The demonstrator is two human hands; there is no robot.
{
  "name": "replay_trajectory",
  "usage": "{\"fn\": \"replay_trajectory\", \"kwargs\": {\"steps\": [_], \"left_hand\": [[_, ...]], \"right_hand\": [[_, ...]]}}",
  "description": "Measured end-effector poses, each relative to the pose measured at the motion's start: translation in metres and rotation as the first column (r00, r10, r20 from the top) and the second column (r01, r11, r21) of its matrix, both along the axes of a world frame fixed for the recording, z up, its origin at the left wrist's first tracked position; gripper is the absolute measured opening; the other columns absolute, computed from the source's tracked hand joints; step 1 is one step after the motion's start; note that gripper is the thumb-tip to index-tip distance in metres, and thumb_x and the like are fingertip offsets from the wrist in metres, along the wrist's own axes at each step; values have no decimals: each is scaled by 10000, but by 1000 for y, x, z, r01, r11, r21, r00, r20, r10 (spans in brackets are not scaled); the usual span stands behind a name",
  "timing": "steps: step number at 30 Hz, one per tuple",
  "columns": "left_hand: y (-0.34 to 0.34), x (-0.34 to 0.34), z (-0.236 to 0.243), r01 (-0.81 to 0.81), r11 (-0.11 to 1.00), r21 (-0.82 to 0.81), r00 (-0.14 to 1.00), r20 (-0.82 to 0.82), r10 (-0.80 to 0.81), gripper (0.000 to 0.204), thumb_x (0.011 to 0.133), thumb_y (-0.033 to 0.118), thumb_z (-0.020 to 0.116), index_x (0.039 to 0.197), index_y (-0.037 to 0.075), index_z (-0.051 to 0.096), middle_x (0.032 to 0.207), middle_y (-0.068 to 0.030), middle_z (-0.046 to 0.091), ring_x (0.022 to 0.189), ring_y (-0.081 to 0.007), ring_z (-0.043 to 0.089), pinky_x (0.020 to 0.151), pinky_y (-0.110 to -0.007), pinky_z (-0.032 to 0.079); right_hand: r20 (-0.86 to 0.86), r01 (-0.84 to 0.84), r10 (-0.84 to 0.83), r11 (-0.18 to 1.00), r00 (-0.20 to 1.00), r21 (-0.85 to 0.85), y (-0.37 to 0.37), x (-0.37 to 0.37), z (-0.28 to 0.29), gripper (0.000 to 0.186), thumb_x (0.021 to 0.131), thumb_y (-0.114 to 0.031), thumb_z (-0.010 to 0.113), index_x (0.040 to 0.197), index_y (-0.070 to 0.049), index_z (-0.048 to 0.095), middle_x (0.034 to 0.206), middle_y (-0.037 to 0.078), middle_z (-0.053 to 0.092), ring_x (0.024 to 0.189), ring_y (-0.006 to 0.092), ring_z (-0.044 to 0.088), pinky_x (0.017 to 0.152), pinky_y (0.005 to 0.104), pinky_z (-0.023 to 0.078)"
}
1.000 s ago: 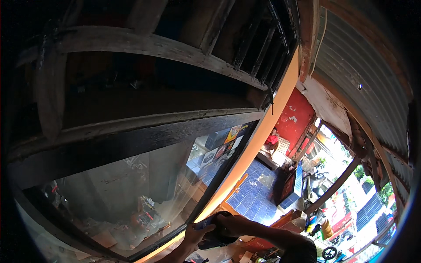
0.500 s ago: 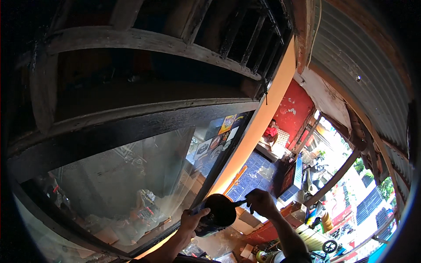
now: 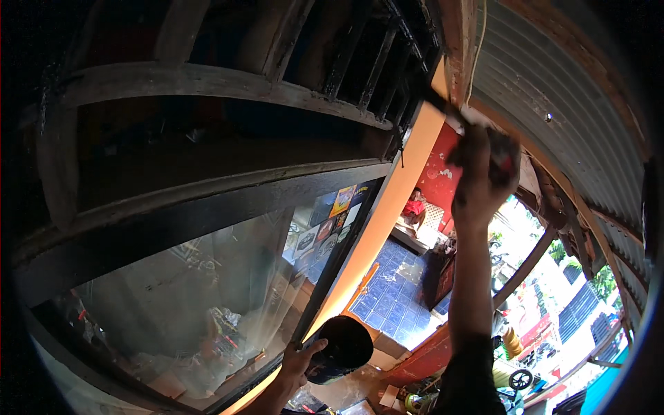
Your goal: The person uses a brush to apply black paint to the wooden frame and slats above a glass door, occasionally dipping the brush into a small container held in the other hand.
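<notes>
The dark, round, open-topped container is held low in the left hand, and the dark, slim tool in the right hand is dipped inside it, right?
Not quite: the dark, slim tool isn't dipped in the dark, round, open-topped container. The head view shows the tool raised high in the right hand, near the orange upright strip. The left hand does hold the container low.

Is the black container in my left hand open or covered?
Open: the black container in your left hand shows its round mouth with no lid across it.
</notes>
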State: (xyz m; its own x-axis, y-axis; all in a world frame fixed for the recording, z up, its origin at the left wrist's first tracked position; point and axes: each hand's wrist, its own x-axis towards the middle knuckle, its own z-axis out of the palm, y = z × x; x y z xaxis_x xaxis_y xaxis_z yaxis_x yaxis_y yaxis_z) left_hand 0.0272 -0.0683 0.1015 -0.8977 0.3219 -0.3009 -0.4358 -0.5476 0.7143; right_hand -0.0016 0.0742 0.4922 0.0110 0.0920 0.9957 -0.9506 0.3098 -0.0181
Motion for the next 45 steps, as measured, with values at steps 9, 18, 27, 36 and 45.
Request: {"fn": "replay_trajectory", "kwargs": {"steps": [9, 18, 27, 36, 45], "left_hand": [[-10, -1, -17, -49, 999, -12, 997, 60, 50, 666, 710, 204, 837, 1152, -95, 438, 990, -218, 610, 812, -294, 681, 680, -402, 589], [-6, -11, -19, -63, 998, -14, 993, 99, 64, 750, 670, 223, 864, 1218, -77, 449, 1031, -197, 634, 852, -278, 684, 730, -377, 577], [9, -19, -46, 2, 1000, 4, 995, 96, -3, 837, 613, 248, 903, 1213, -55, 403, 996, -213, 609, 821, -297, 664, 724, -395, 572], [5, -15, -48, -32, 998, 50, 987, 160, 24, 809, 627, 218, 897, 1196, -91, 414, 1041, -238, 591, 856, -287, 662, 740, -411, 573], [8, -21, -55, 3, 999, 36, 994, 108, -7, 858, 629, 241, 898, 1240, -83, 389, 1079, -246, 577, 871, -311, 659, 763, -413, 564]], "right_hand": [[-545, 695, -450, 583, 707, 421, -52, -12, 100, 206, 870, -81, 687, 1064, -48, 628, 933, 123, 696, 803, 214, 692, 684, 289, 540], [-406, 723, -617, 444, 675, 529, -65, 38, 103, 101, 863, 45, 600, 957, 9, 606, 850, 144, 644, 736, 211, 662, 654, 322, 536], [-367, 733, -701, 327, 611, 596, -78, 40, 113, 134, 787, 62, 586, 906, 1, 588, 762, 178, 605, 704, 283, 632, 627, 378, 490], [-431, 783, -731, 227, 530, 579, -82, 44, 111, 122, 787, 75, 561, 901, 40, 586, 823, 199, 626, 734, 332, 652, 670, 386, 521], [4, 552, -732, 517, 682, 654, -79, 44, 96, 96, 840, 51, 603, 935, 56, 593, 777, 184, 632, 699, 219, 630, 665, 307, 500]]}}
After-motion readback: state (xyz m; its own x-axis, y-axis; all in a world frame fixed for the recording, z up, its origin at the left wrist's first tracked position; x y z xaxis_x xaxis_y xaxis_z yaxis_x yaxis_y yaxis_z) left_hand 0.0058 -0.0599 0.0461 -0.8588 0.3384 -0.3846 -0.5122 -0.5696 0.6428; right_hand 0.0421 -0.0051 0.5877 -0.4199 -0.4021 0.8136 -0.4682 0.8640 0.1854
